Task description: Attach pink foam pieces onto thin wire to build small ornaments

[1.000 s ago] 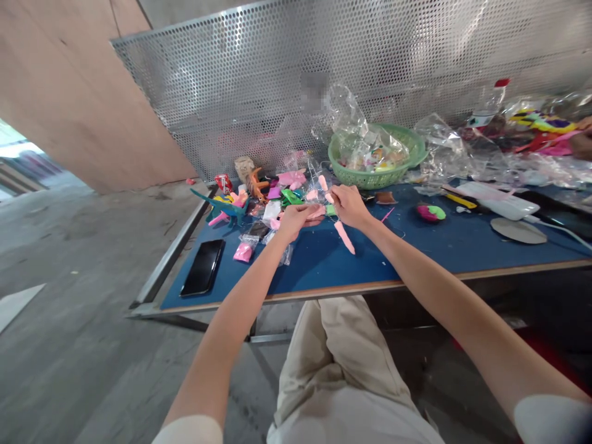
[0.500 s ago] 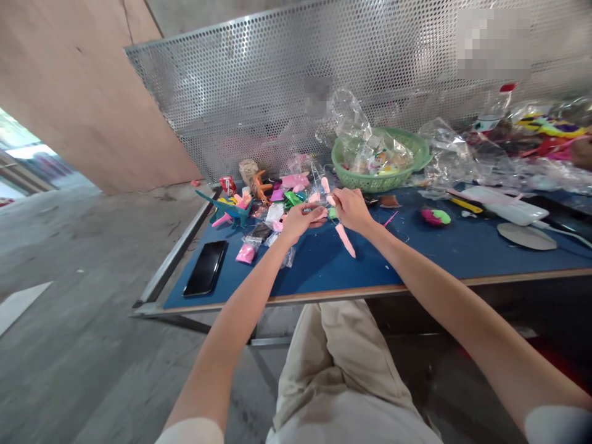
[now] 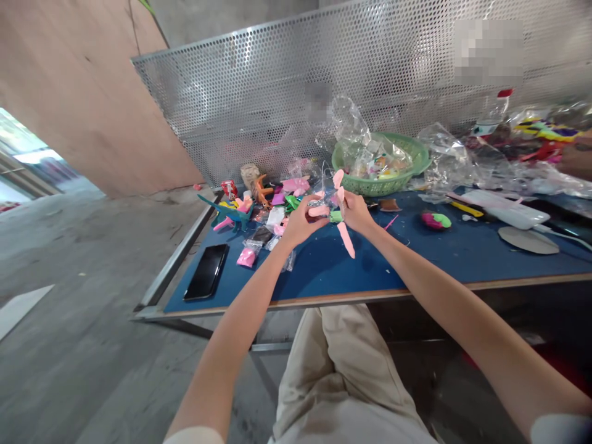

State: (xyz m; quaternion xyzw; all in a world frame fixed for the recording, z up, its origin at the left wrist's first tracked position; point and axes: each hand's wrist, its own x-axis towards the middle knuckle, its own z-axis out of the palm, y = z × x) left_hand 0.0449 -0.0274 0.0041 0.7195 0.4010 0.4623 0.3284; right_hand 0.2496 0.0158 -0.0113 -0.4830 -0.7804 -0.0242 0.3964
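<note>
Both my hands meet above the blue table [image 3: 444,259], closed on a small pink toy figure [image 3: 341,213]. My right hand [image 3: 357,211] grips its middle; one pink piece sticks up above the fingers and a long pink tail hangs down below them. My left hand [image 3: 303,221] pinches another pink part [image 3: 319,211] of it from the left, beside a small green bit [image 3: 336,216]. A heap of colourful toy parts [image 3: 277,200], with a teal dinosaur [image 3: 230,213], lies just behind my left hand.
A black phone [image 3: 206,271] lies at the table's near left. A green basket [image 3: 383,165] of bagged pieces stands behind my hands, against a perforated metal screen [image 3: 277,105]. Clear plastic bags, a pink-green lump [image 3: 433,219], a white object and a grey disc [image 3: 528,240] lie to the right.
Both hands have lifted the pink toy a little off the table and turned it; a pink piece now sticks up above my right hand. The camera has shifted slightly.
</note>
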